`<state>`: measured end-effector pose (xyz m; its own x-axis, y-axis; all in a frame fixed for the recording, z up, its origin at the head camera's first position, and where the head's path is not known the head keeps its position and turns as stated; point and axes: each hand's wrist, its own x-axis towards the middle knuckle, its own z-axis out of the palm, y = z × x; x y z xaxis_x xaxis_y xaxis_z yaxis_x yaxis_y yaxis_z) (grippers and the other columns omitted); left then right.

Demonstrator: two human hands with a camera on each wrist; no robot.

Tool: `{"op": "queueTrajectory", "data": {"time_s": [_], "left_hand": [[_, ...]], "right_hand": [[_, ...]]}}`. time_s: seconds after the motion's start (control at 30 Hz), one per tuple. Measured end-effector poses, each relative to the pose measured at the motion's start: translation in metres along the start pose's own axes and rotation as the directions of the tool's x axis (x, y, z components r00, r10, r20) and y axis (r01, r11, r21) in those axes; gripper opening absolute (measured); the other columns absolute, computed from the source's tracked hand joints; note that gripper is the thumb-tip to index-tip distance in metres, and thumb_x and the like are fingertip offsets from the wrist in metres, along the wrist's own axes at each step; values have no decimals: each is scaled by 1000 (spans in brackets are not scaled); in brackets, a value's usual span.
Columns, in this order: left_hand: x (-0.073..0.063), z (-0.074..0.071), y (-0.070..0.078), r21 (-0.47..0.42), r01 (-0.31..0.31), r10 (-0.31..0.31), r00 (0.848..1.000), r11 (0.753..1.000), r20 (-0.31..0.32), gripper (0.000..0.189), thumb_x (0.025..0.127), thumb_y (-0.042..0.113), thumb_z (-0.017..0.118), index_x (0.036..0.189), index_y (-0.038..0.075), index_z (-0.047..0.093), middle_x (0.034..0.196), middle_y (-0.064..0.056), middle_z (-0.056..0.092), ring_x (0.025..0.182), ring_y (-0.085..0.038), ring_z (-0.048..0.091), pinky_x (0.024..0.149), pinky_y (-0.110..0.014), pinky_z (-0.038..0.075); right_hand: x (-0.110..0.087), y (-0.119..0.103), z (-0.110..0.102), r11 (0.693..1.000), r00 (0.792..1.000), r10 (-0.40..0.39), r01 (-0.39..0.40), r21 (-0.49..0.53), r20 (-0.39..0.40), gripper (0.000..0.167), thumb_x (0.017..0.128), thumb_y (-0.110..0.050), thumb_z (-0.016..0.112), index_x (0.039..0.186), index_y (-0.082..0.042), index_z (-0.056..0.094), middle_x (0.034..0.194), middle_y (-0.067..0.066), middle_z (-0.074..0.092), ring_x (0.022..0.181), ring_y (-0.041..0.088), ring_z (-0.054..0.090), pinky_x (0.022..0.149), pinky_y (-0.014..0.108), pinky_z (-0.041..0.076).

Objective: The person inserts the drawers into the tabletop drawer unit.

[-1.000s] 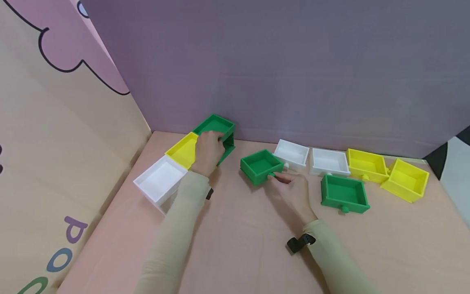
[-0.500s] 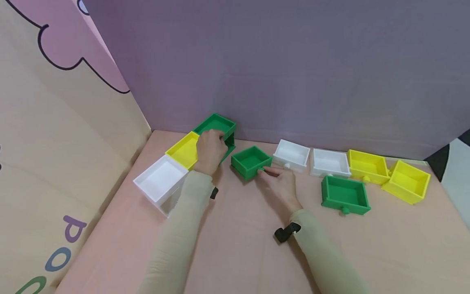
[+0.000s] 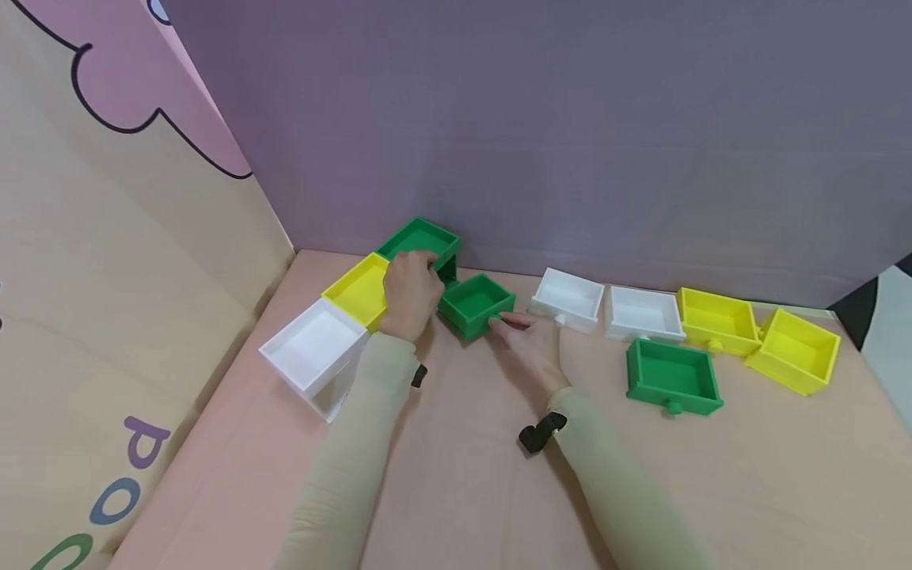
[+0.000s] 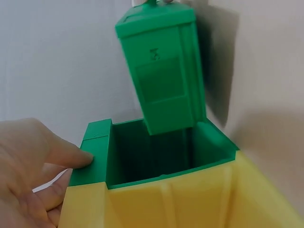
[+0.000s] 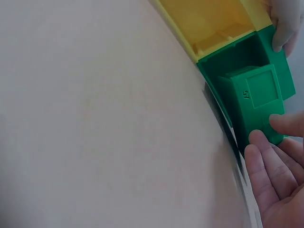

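At the back left of the table, a green drawer casing (image 3: 420, 237) stands in a row with a yellow casing (image 3: 356, 291) and a white casing (image 3: 313, 346). My left hand (image 3: 412, 294) grips the top of the green one, thumb on its upper face. By its knob, my right hand (image 3: 529, 348) pinches a small green drawer (image 3: 476, 302). That drawer's back end is at the casing's open front, partly inside the opening in the left wrist view. A number is marked on the drawer's side (image 5: 256, 97); its knob is mostly hidden by fingertips.
To the right lie loose drawers with knobs: two white drawers (image 3: 568, 298) (image 3: 644, 313), two yellow drawers (image 3: 718, 321) (image 3: 794, 352) and another green drawer (image 3: 674, 377) in front. A grey-purple wall panel (image 3: 541, 142) rises right behind them, and a printed panel (image 3: 128, 261) borders the left.
My right hand has carried the green drawer leftward and slightly back, up to the green casing. The left hand has stayed on the casing almost unmoved.
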<state>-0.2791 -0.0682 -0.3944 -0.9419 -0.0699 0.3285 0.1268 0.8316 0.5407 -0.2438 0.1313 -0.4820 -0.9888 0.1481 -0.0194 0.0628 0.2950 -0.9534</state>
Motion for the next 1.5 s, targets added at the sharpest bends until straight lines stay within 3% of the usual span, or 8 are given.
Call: {"op": "queueTrajectory", "data": {"time_s": [0.13,0.33,0.5,0.7,0.93,1.07,1.5], "left_hand": [[-1,0,-1,4,-5,5,1000,1000,11,29,100,1,63,123,5,80,122,-16,79,109,-37,72,94,-48,61],[0,4,-2,-10,-16,16,1000,1000,4,29,99,1,63,122,5,81,122,-15,79,109,-36,73,95,-46,61],[0,6,-3,-13,-20,20,1000,1000,-3,29,99,1,62,120,7,82,121,-14,80,107,-36,74,91,-46,62],[2,6,-2,-26,-27,27,1000,999,1,32,99,0,60,120,7,82,120,-14,80,106,-36,75,89,-47,63],[3,6,-2,-9,-17,17,1000,1000,9,30,100,1,61,121,8,82,120,-13,80,107,-35,75,90,-47,63],[4,5,-1,-4,-17,17,1000,1000,14,30,101,3,61,122,8,81,121,-13,80,107,-35,75,88,-46,63],[2,1,-4,1,-14,14,1000,1000,1,30,100,3,62,121,8,82,120,-12,80,108,-35,74,92,-48,62]], "right_hand": [[3,-2,5,1000,1000,5,-5,-8,-3,32,95,-19,80,121,-1,80,123,20,77,82,3,69,72,13,53],[4,-4,9,1000,1000,9,-9,-10,-1,30,94,-19,81,119,-1,81,119,20,79,79,4,68,68,15,53],[5,-3,13,1000,1000,-7,7,-27,2,29,94,-19,80,118,-2,81,118,19,79,86,13,73,67,14,53],[7,0,17,999,1000,-20,20,-45,-11,29,95,-19,80,119,-2,81,121,19,79,114,24,71,73,14,52],[9,1,20,999,1000,-14,14,-38,0,31,95,-21,80,121,-4,81,125,16,78,130,28,66,100,37,57],[12,2,21,998,999,-38,39,-46,16,32,95,-22,79,122,-4,80,126,17,78,131,30,67,109,45,54],[18,-5,31,997,995,-13,20,-68,96,35,99,-25,76,129,-6,77,131,15,76,130,29,68,107,45,56]]}}
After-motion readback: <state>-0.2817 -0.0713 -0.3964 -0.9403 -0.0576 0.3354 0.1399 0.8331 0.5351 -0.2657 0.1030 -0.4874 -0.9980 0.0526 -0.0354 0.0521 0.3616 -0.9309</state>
